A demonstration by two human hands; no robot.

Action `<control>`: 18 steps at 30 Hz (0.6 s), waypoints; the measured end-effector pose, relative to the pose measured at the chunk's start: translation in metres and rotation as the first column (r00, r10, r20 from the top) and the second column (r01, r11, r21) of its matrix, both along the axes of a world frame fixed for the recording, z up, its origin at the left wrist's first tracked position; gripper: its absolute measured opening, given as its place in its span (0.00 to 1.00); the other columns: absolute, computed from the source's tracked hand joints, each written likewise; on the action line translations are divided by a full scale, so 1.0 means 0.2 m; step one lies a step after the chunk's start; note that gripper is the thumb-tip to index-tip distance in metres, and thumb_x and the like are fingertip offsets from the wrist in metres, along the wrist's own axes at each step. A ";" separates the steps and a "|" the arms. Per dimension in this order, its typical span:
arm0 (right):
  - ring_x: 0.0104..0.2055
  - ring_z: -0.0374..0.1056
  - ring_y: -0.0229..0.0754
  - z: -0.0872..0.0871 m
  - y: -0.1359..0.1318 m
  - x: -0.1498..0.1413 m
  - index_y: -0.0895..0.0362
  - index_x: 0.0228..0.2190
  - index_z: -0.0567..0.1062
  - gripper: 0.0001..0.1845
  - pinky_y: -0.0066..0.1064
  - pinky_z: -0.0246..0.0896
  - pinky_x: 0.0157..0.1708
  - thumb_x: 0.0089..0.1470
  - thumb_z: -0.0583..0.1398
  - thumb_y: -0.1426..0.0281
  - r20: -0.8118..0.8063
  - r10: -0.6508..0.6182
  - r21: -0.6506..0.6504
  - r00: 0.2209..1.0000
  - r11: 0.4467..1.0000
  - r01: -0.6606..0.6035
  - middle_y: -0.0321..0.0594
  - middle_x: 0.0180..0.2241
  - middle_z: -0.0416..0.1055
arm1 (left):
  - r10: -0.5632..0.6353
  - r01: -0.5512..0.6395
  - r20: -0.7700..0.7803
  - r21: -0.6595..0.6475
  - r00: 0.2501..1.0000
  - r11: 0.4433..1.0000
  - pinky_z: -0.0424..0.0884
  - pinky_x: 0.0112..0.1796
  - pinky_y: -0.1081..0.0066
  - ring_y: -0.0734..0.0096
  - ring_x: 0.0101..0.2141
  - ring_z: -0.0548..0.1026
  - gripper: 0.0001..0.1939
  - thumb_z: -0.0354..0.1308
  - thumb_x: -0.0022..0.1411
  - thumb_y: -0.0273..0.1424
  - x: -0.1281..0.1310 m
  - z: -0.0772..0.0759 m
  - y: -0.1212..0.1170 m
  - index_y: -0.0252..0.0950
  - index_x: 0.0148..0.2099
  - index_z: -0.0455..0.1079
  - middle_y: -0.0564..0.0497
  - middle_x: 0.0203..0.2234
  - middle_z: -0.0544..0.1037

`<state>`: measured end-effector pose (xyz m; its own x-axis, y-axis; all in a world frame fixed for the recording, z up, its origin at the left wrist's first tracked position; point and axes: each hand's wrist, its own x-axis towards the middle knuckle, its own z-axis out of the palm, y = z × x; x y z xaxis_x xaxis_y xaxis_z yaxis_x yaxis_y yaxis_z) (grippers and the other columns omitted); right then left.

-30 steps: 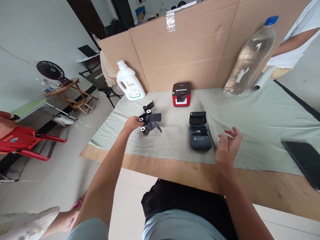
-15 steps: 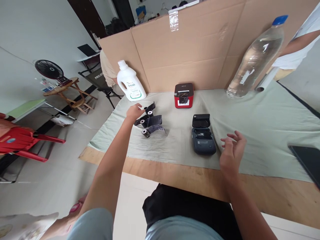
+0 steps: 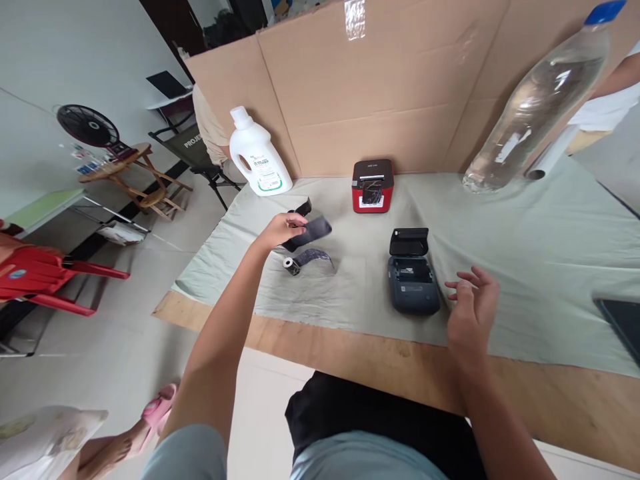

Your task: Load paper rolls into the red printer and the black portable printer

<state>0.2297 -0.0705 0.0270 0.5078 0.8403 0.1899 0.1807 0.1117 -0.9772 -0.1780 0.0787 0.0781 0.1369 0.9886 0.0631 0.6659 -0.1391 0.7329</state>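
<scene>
My left hand (image 3: 281, 231) is closed on a dark paper roll (image 3: 312, 231), held just above the green cloth (image 3: 500, 240). Another dark roll (image 3: 301, 207) lies just behind it and a third roll (image 3: 306, 260), partly unwound, lies in front. My right hand (image 3: 473, 308) hovers with fingers apart and slightly curled, holding nothing, right of a dark blue label printer (image 3: 412, 277) whose lid stands open. A red printer (image 3: 373, 185) sits further back by the cardboard wall.
A white jug (image 3: 257, 157) stands at the back left, a large clear water bottle (image 3: 535, 110) at the back right. A dark phone (image 3: 623, 320) lies at the right edge. A cardboard screen (image 3: 380, 87) backs the table. Another person's arm (image 3: 615, 80) shows at far right.
My left hand has taken hold of the middle roll and lifted it off the cloth. My right hand has barely shifted. The view has tilted slightly.
</scene>
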 end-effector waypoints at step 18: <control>0.43 0.71 0.45 0.03 -0.03 -0.02 0.55 0.50 0.73 0.18 0.39 0.63 0.43 0.65 0.56 0.58 0.055 0.073 0.034 0.996 0.997 -0.075 0.45 0.48 0.73 | 0.420 -0.422 -0.263 0.050 0.869 0.905 0.73 0.41 0.67 0.61 0.37 0.80 0.15 0.62 0.61 0.46 0.13 -0.18 -0.68 0.41 0.43 0.76 0.51 0.34 0.82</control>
